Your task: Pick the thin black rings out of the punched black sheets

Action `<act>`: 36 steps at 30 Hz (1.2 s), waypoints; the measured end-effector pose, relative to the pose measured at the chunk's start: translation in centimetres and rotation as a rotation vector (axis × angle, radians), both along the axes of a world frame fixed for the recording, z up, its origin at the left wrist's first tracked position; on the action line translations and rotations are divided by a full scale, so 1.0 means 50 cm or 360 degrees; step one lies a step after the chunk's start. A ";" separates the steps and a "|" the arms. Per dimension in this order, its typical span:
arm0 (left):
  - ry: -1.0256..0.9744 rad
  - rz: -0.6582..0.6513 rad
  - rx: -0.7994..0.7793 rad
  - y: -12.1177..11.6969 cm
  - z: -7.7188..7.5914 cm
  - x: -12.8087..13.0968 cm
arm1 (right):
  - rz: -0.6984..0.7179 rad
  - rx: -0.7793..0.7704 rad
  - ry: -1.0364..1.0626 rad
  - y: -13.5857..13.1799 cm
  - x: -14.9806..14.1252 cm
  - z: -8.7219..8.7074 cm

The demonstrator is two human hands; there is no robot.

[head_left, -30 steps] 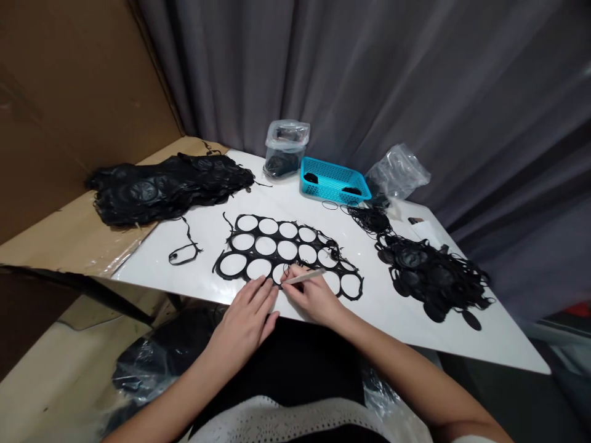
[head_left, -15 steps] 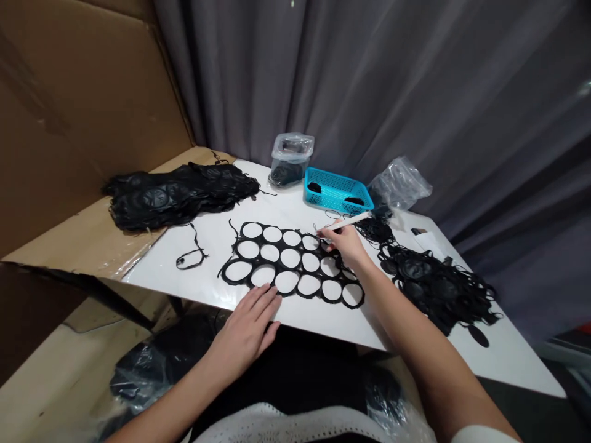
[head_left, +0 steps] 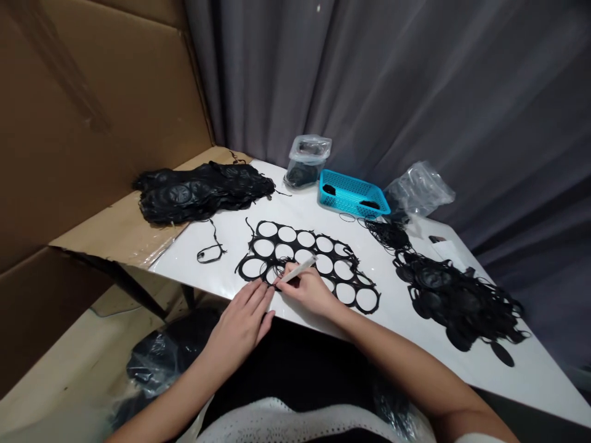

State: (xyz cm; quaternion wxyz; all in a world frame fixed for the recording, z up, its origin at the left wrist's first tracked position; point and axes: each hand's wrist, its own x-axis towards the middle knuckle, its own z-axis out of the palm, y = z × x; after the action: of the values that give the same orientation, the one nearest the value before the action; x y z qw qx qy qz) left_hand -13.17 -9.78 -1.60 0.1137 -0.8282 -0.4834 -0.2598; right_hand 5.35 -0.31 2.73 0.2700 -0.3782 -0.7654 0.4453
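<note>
On the white table lies a flat black sheet (head_left: 333, 278) full of round cut-out holes. My left hand (head_left: 244, 317) rests flat at its near edge, fingers stretched and fingertips touching the sheet. A slim white pen-like tool (head_left: 300, 269) is pinched in my right hand (head_left: 311, 289), its tip down at the sheet's front row close to my left fingertips. Thin black rings (head_left: 280, 266) show beside the tool's tip; whether they hang on it or lie on the sheet I cannot tell.
A blue basket (head_left: 353, 192) with black pieces stands behind, between a bagged clear container (head_left: 307, 161) and a crumpled plastic bag (head_left: 422, 187). Black sheets (head_left: 198, 194) are heaped at left, black scraps and discs (head_left: 455, 298) at right. Thin rings (head_left: 388, 235) lie near the basket.
My right hand has come with the white tool from the sheet's far side to its near edge, beside my left hand. My left hand stays at the edge. The view has shifted slightly.
</note>
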 end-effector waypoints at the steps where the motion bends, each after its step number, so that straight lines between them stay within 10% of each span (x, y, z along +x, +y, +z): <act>1: 0.0014 0.0002 0.0010 0.000 0.000 0.001 | -0.0010 0.0010 0.0009 -0.004 0.000 -0.003; 16: 0.0033 -0.0005 0.0044 0.003 0.005 0.001 | -0.0081 0.0191 -0.0075 -0.014 -0.006 -0.008; 25: -0.0100 -0.0079 -0.0032 0.015 0.006 -0.003 | 0.0223 0.1144 -0.0641 0.010 0.007 -0.016; 31: -0.0179 -0.0110 -0.0058 0.014 0.015 -0.006 | -0.0808 0.0778 -0.0514 0.216 0.070 0.035; 36: -0.0248 -0.0092 -0.0113 0.002 0.019 -0.023 | -0.0577 0.0043 -0.0121 0.207 0.031 0.025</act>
State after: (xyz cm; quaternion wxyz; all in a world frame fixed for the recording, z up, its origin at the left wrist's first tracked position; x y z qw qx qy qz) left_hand -14.30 -9.66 -0.64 0.0387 -0.8226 -0.4756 -0.3093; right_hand 6.90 10.04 3.99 0.3218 -0.5229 -0.7002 0.3644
